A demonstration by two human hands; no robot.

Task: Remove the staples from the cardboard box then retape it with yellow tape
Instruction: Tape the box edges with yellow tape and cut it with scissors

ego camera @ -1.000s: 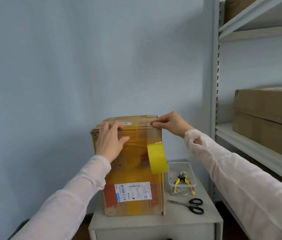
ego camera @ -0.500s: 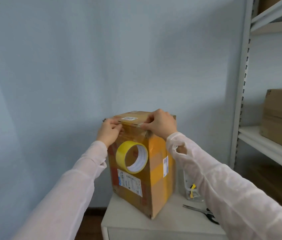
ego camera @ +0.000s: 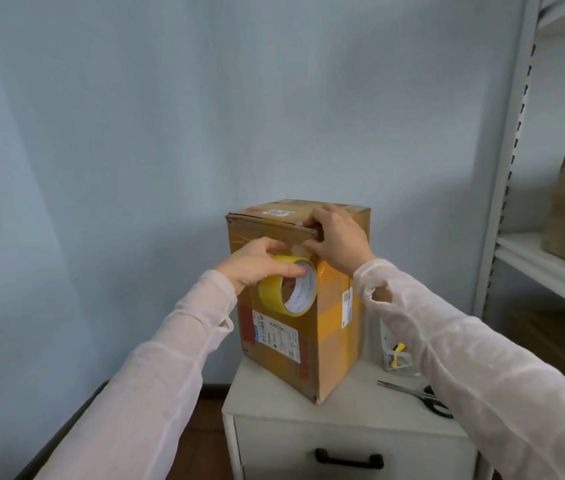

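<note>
On a white cabinet (ego camera: 274, 396) against a blue wall (ego camera: 135, 133) stands the cardboard box (ego camera: 309, 344). The left hand (ego camera: 262, 266) has dropped from the box's top edge and now grips the yellow tape roll (ego camera: 269, 294) at the front face. The right hand (ego camera: 338, 244) pinches the top edge. A clear tub (ego camera: 399, 368) with pliers (ego camera: 399, 347) is half hidden by the right sleeve (ego camera: 447, 341), near the scissors (ego camera: 423, 398).

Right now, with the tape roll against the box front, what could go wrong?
1. The cardboard box stands tall, its near bottom corner close to the cabinet front edge; the left hand pulling the yellow tape roll could slide or tip it.
2. The right hand grips only the top edge, so the tape strip below may wrinkle.
</note>
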